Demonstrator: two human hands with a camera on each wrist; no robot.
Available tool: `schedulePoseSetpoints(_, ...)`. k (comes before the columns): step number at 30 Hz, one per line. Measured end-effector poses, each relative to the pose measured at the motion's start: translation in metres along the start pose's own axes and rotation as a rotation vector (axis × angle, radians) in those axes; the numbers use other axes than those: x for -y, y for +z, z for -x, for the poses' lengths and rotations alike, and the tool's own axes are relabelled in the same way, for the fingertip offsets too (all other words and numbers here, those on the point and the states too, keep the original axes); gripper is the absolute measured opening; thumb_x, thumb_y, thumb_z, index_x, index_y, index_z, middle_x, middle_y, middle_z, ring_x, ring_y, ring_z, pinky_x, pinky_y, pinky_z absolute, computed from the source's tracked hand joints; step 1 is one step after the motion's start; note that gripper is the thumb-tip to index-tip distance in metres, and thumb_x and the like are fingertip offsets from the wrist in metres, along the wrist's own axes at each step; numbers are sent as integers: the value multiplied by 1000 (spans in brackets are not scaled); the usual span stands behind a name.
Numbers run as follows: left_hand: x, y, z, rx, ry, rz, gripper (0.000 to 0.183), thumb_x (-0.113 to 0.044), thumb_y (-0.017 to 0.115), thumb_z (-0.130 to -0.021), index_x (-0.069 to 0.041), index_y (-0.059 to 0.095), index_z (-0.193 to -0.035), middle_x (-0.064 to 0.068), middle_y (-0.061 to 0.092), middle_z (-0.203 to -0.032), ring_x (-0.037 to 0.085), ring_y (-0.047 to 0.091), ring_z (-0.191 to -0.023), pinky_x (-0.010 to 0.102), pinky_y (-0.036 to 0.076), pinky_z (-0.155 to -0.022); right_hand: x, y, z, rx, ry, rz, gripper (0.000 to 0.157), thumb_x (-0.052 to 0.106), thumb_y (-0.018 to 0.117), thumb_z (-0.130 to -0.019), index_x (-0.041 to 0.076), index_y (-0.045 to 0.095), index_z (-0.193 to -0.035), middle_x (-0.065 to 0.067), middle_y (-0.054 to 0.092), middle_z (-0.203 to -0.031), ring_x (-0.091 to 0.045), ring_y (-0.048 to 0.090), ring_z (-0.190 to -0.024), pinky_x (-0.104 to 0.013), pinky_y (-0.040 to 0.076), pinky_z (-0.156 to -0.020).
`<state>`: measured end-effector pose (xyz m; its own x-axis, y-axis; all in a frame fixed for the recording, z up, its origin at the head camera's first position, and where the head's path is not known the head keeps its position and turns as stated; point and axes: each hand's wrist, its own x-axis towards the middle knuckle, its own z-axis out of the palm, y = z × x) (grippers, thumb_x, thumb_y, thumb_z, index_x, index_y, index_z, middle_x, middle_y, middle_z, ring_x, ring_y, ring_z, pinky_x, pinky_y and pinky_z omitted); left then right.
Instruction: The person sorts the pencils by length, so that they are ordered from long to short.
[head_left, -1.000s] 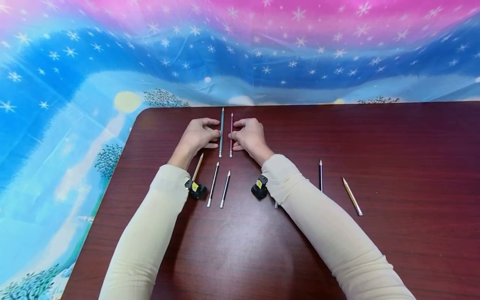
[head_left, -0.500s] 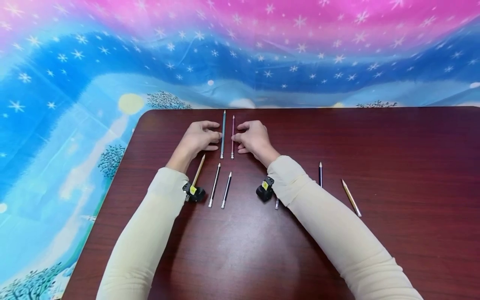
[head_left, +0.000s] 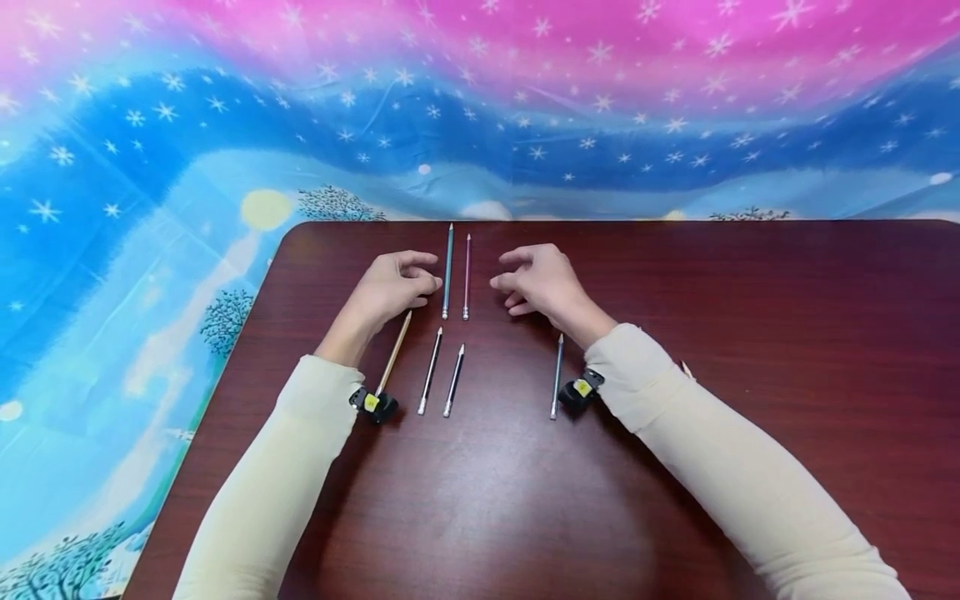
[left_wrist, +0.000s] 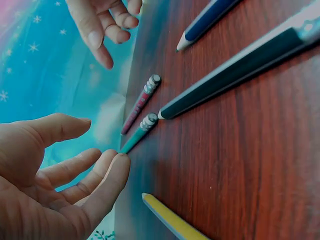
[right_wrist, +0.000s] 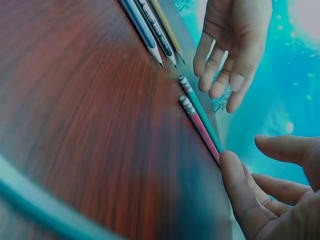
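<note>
A teal pencil (head_left: 447, 275) and a pink pencil (head_left: 467, 279) lie side by side near the table's back edge, erasers towards me. My left hand (head_left: 397, 283) is just left of the teal pencil, thumb and fingers spread and relaxed, holding nothing. Whether a fingertip brushes that pencil I cannot tell. To the right of the pink pencil and apart from it, my right hand (head_left: 543, 283) hovers with loosely bent fingers and nothing in them. Both eraser ends show in the right wrist view, the pink pencil (right_wrist: 202, 127) nearer that hand.
Nearer me lie a yellow pencil (head_left: 394, 350) and two dark pencils (head_left: 430, 371). A blue-grey pencil (head_left: 557, 375) lies beside the right wrist camera (head_left: 581, 390). One pencil tip (head_left: 686, 369) peeks out past the right sleeve. A snowflake-patterned cloth (head_left: 480, 108) hangs behind the table.
My right hand has let go of the pink pencil and moved right, uncovering the blue-grey pencil while its sleeve now hides others. My left hand has drawn slightly back from the teal pencil.
</note>
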<state>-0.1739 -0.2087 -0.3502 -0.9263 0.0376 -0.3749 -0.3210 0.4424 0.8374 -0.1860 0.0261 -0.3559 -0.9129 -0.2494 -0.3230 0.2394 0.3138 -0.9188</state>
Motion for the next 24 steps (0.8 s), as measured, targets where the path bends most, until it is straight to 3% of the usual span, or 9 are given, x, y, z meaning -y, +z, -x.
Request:
schedulePoseSetpoints(5,3,1,8,10,32,-27,49,-9,61,-103,-8,54,-151,16,67,-126,31,68,-123,43,58,-104,-4,-19,19,13,-9,32,51,12,72,-98,4,59,-147,-26,74,-117,-18,70,-71,-37,67,-69)
schedulePoseSetpoints(12,9,1,26,23,45,-48,50,-12,67,-102,-9,55,-151,10,66,-115,28,68,-118,44,59,-102,-13,-44,45,6,9,44,52,13,73,-98,5,58,-147,-25,73,-124,-22,74,-80,-36,67,-72)
schedulePoseSetpoints(20,19,0,46,31,82,-87,49,-12,67,-100,-9,58,-148,11,70,-114,28,69,-111,37,59,-90,-31,-70,78,-16,19,54,53,10,73,-97,2,57,-147,-11,77,-98,-16,73,-78,-34,67,-72)
schedulePoseSetpoints(24,25,-1,54,27,84,-87,48,-11,67,-99,-8,60,-146,11,70,-113,26,69,-105,33,59,-85,-39,-79,91,-25,13,69,54,10,72,-97,0,55,-148,-9,77,-98,-14,73,-78,-33,66,-72)
